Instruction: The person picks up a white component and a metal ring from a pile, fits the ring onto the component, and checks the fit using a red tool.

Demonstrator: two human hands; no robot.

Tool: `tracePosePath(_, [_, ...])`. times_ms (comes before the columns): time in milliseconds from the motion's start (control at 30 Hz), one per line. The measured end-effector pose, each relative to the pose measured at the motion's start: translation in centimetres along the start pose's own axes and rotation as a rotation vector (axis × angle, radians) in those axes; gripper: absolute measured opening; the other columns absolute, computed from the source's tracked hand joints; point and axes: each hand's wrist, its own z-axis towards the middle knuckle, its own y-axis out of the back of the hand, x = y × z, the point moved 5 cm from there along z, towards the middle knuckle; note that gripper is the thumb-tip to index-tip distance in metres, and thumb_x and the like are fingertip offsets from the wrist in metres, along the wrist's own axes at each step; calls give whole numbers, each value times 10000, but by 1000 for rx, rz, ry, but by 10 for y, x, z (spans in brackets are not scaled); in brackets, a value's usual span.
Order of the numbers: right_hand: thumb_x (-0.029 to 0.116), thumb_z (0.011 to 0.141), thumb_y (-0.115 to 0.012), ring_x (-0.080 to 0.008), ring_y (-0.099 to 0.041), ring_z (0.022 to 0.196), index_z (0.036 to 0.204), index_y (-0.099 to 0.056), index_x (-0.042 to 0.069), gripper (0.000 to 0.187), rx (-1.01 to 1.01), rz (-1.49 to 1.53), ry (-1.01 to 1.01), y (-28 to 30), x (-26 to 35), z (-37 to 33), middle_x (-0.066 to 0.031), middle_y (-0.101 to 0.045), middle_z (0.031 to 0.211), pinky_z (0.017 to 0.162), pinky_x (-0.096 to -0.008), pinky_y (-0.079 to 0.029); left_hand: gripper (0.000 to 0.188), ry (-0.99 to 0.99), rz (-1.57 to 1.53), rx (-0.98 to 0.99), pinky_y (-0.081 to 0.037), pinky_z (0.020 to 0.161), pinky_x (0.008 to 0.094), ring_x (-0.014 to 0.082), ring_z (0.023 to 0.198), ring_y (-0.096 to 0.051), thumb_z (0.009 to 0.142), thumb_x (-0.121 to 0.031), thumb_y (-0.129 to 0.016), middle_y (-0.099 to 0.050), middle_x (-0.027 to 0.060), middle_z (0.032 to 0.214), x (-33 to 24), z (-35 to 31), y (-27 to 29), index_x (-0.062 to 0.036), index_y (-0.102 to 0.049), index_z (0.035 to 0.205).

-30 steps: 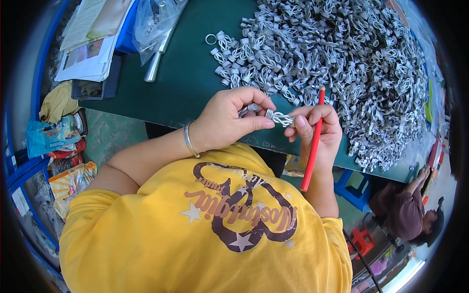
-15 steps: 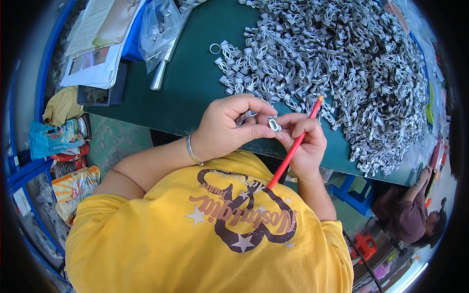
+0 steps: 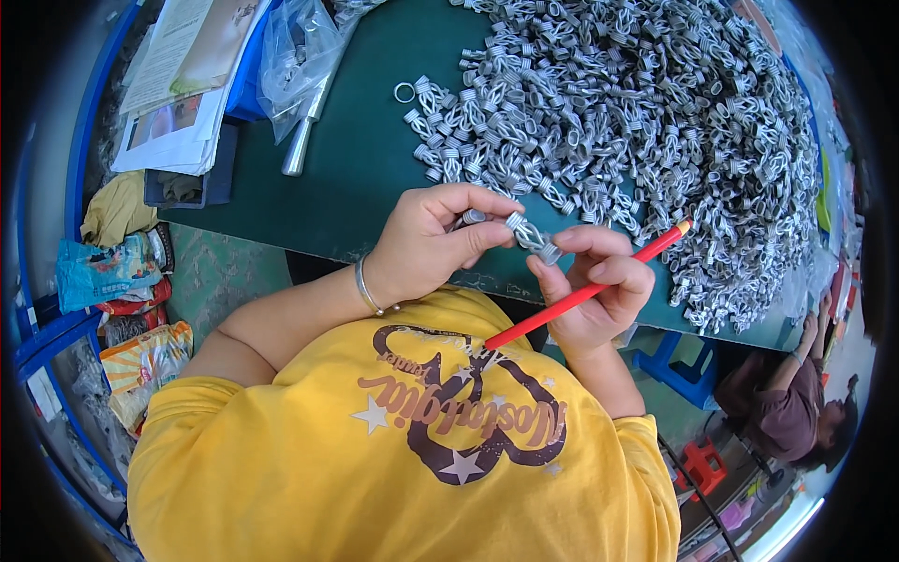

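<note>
Both hands hold a silver metal link piece (image 3: 532, 238) between them, just above the near edge of the table. It has ribbed collars at its ends and twisted loops in the middle. My left hand (image 3: 426, 234) pinches one end with thumb and forefinger. Another silver piece (image 3: 471, 217) shows inside its curled fingers, mostly hidden. At the other end, my right hand (image 3: 596, 323) grips the link by thumb and fingertip. A red pencil (image 3: 524, 325) also lies slanted across that hand, held among its fingers.
A large pile of similar silver links (image 3: 637, 112) covers the far right of the green table (image 3: 361, 155). A lone ring (image 3: 404, 92) lies at its left. Papers (image 3: 178, 103), a plastic bag (image 3: 298, 66) and a metal-ended tool (image 3: 298, 148) are leftward. A person (image 3: 791, 412) sits at right.
The link has turned from end-on to lengthwise between my hands. My right hand has shifted right and its pencil has tilted flatter, its upper end swinging right.
</note>
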Motion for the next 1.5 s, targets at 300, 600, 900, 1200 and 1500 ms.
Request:
tracePosePath(300, [-75,681,-689,-271,-584,684,753,-476,41,253,163,-662,-87,27,-28,16,-105,-633,766,620,-336,-460,122,330,-656,126,-359,438,176,86,590,-489,900,-119,-559,-522,50,789,17,2,-4,-45,-517,987])
tracePosePath(600, [-43,644,-660,-280,-554,731,815,-507,61,252,425,-867,33,19,-30,19,-77,-615,804,638,-369,-422,113,326,-367,29,-305,428,169,40,516,-414,854,-72,-620,-486,-2,661,11,2,4,-54,-513,884])
tracePosePath(900, [-117,781,-602,-114,-573,715,827,-431,30,231,25,-153,-529,42,-36,2,-108,-623,807,666,-231,-483,286,87,129,18,-374,610,170,22,656,-433,768,-26,-695,-532,-33,751,1,5,0,-34,-600,1037])
tracePosePath(1200, [-83,817,-593,-123,-590,754,862,-424,43,216,49,385,-725,17,-28,1,-145,-619,892,646,-211,-472,229,-102,202,61,-454,672,220,100,746,-571,749,-22,-710,-620,43,857,-9,6,-4,-25,-638,966])
tracePosePath(1500, [-81,833,-569,-171,-646,724,844,-412,34,195,84,453,-719,6,-34,-9,-165,-613,917,626,-242,-530,232,-159,100,44,-452,675,215,84,750,-558,772,-16,-689,-623,35,855,-14,3,-3,-16,-634,997])
